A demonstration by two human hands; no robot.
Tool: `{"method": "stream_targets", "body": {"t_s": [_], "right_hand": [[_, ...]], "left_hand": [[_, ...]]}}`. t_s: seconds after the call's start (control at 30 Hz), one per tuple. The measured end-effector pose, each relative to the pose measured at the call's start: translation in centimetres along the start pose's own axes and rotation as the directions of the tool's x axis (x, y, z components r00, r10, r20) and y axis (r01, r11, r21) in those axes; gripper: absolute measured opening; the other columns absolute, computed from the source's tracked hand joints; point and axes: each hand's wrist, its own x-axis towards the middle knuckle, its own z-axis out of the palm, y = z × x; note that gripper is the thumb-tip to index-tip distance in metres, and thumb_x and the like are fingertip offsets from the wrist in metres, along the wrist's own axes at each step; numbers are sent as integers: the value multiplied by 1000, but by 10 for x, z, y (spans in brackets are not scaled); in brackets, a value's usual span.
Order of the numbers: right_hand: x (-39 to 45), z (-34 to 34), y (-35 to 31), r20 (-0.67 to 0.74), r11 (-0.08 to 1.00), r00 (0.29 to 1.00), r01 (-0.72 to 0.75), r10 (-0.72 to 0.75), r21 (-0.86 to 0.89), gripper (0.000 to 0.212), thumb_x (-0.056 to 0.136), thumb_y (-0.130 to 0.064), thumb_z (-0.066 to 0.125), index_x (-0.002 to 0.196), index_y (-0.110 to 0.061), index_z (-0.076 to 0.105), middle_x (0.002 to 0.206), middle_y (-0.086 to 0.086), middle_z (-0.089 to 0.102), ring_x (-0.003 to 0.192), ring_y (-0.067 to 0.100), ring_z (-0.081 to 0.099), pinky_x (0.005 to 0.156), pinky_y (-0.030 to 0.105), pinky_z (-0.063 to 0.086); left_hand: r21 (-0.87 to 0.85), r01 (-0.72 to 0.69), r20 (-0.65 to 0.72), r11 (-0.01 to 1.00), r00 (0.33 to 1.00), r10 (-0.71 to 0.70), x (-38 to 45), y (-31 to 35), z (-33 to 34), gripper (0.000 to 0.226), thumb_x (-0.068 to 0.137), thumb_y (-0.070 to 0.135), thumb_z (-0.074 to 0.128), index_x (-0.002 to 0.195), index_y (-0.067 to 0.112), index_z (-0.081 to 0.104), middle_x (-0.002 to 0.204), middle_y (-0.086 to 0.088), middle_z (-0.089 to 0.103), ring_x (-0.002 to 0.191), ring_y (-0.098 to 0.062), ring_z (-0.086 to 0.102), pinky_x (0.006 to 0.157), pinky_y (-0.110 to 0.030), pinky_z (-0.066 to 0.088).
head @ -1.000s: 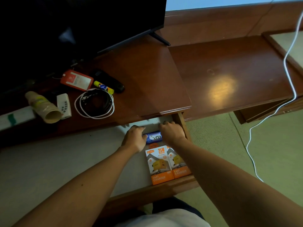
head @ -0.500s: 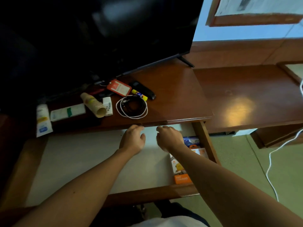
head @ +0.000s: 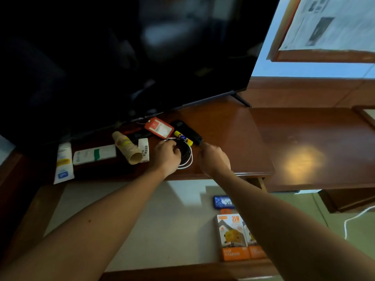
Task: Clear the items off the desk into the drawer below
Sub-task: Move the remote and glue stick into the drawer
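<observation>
On the wooden desk (head: 233, 138) my left hand (head: 166, 157) lies on a coil of white and black cable (head: 187, 159), fingers curled over its left side. My right hand (head: 213, 159) hovers just right of the coil with curled fingers. Its fingertips are at the near end of a black remote (head: 186, 131), and I cannot see whether they hold anything. A yellow glue stick (head: 183, 137) and a red card holder (head: 159, 128) lie just behind the coil. Below, the open drawer (head: 142, 220) holds a blue item (head: 223, 201) and two orange charger boxes (head: 233, 238).
Left of the coil lie a small white remote (head: 144, 149), stacked paper cups (head: 126, 147) on their side, a white box with a green band (head: 94, 155) and a white tube (head: 64, 163). A large dark TV (head: 121, 57) stands behind. A white cord (head: 349, 220) trails on the floor.
Both hands have come up out of the drawer to the desk top, the left onto the cable coil. The view has tilted upward.
</observation>
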Motion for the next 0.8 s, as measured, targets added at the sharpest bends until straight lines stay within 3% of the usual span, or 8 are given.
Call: {"method": "stream_targets", "body": {"t_s": [0.1, 0.17, 0.27, 0.37, 0.47, 0.63, 0.8], "right_hand": [[37, -6, 7, 17, 999, 1000, -24, 23, 42, 19, 95, -22, 46, 103, -14, 61, 93, 9, 66, 73, 34, 59, 55, 34, 39], [63, -5, 11, 27, 998, 1000, -16, 14, 63, 17, 96, -21, 46, 101, -14, 61, 93, 10, 65, 72, 30, 58, 54, 33, 40], [101, 3, 15, 59, 996, 998, 10, -15, 93, 20, 97, -24, 46, 103, -16, 64, 99, 10, 67, 79, 28, 61, 60, 31, 42], [130, 6, 12, 134, 994, 990, 31, -45, 107, 22, 99, -22, 50, 110, -13, 66, 109, 11, 68, 92, 29, 64, 72, 39, 55], [153, 10, 10, 230, 994, 968, 89, -100, 58, 28, 101, -22, 54, 123, -9, 63, 121, 10, 65, 104, 29, 64, 86, 40, 56], [177, 25, 18, 322, 993, 942, 64, -92, 95, 50, 93, -35, 68, 136, -14, 56, 128, 8, 64, 110, 27, 64, 81, 31, 51], [183, 26, 17, 382, 991, 915, 99, -128, 95, 47, 93, -33, 67, 135, -15, 55, 117, 6, 67, 89, 19, 67, 70, 26, 54]], "left_hand": [[18, 22, 24, 1000, 999, -22, 33, 11, 5, 25, 94, 25, 59, 111, 9, 65, 113, -14, 62, 106, -34, 59, 87, -39, 51], [85, 48, 52, 995, 997, -53, 53, 15, 9, 38, 92, 37, 61, 120, 12, 62, 121, -14, 60, 111, -36, 57, 91, -42, 51], [318, 70, 86, 945, 991, -102, 76, 18, 16, 64, 87, 58, 59, 138, 19, 52, 135, -10, 56, 124, -37, 48, 98, -44, 45], [452, 83, 96, 888, 985, -141, 90, 19, 25, 77, 79, 70, 61, 135, 18, 51, 135, -9, 55, 125, -37, 45, 97, -44, 40], [479, 82, 120, 874, 980, -158, 99, 17, 34, 88, 72, 76, 63, 134, 16, 48, 137, -11, 53, 125, -36, 44, 99, -45, 38], [486, 75, 101, 871, 985, -141, 106, 16, 43, 97, 68, 76, 67, 140, 16, 42, 141, -10, 50, 128, -35, 43, 101, -46, 37], [403, 90, 102, 911, 984, -143, 106, 15, 47, 96, 68, 64, 74, 142, 16, 39, 141, -8, 51, 127, -34, 43, 102, -46, 37]]}}
